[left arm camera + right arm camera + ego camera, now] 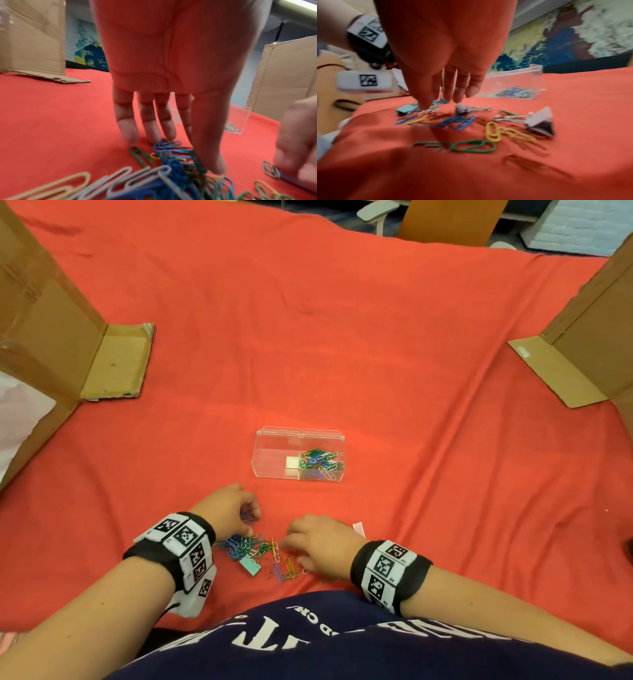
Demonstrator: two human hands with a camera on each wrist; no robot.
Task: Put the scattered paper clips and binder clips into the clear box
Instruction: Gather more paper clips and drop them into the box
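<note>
1. The left hand (230, 510) is down at the far-left edge of the clip pile, fingers straight and spread only a little, tips on the red cloth (376, 337) and thumb pressing the blue tangle; it holds nothing that I can see. The right hand (320, 544) hovers over the right part of the pile, fingers loosely extended, empty.
2. The paper clips (255, 549) lie between the two hands, close to the person's body. A teal binder clip (250, 566) sits at the near edge of the heap.
3. The clear box (298, 455) stands beyond the hands, straight ahead and a touch to the right, its long axis running left to right. Its right compartment already holds clips; the left looks empty. Its lid stands open at the far side.
4. I judge the carry to be a short push forward; both hands are about equally near the box, the left slightly further forward.
5. The right wrist view shows what the head view hides under the hand: a white binder clip (539, 122) and a smaller one (462, 108) lying on the cloth. The left wrist view shows the left fingertips (130, 135) actually touching the cloth.
</note>
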